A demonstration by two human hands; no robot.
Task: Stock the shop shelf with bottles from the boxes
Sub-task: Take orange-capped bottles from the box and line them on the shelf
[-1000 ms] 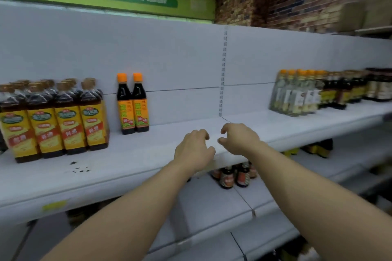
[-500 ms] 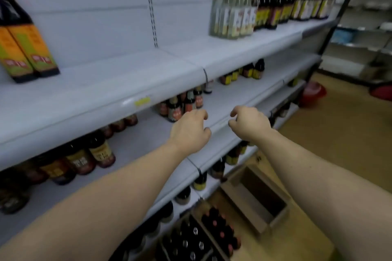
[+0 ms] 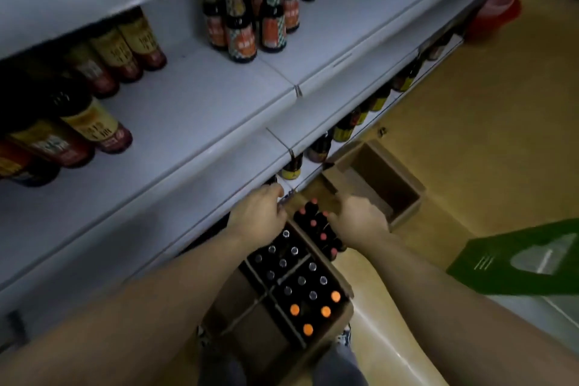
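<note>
Left grip (image 3: 257, 213): fingers loosely curled, holding nothing, by the shelf (image 3: 194, 110) edge.
Right grip (image 3: 357, 222): fingers hidden, so I cannot tell if it holds anything.
Red-cap bottles (image 3: 313, 224): standing straight up, between both grips, just under them.
Nearer hand: right.

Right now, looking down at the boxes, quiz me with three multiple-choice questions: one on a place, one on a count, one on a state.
1. The divided box sits: A on the floor beside the shelf; B on the top shelf; C on a trolley.
2. Orange caps in it: A one; B four; C nine.
3. The plain box farther along: A taped shut; B open and empty; C full of bottles.
1A, it stands on the floor. 2B, four orange tops among dark caps. 3B, its bare inside shows.
</note>
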